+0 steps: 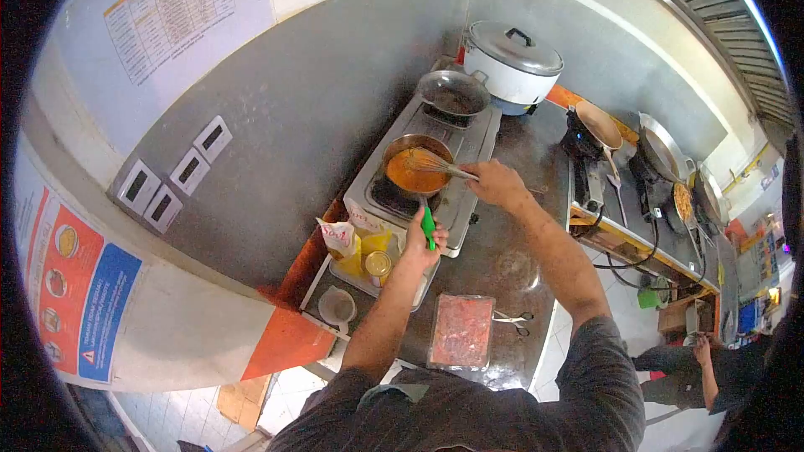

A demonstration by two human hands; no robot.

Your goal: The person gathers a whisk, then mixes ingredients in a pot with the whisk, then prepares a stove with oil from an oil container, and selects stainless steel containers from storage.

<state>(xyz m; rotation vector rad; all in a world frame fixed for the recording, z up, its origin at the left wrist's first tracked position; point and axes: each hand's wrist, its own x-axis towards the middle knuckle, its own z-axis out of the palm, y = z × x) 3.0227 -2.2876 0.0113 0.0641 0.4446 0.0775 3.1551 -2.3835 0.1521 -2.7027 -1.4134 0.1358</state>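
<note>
Left hand (427, 241): fingers curled round the green handle (429, 224) of a saucepan, thumb along its near end. Right hand (497, 182): closed, knuckles up, on the metal handle of a whisk (430, 161); exact placing of the fingertips cannot be told. Saucepan (399, 146): one, metal, over the nearer burner of a light-coloured stove (482, 136). Contents: orange sauce (402, 172), the whisk's wires dipped in it. On the farther burner: one dark pan (453, 94), two-handled. Beyond the stove: one large white pot (509, 79) with metal lid and black knob. At the stove's near end: one tray (416, 294) holding opened packaging (338, 237), white and yellow, and a round can (378, 264). Beside the tray: one clear cup (337, 305). On the dark counter (515, 264), near the person's body: one flat transparent pack (462, 331) of red contents; just beside it, scissors (520, 324) with dark handles. On the wall to the left: four small panels (190, 170), white-framed, and printed posters. On the counter to the right: several pans (661, 151), one holding orange-brown food (682, 202). Lower right: one co-worker (737, 372) in dark clothing, partly visible.
</note>
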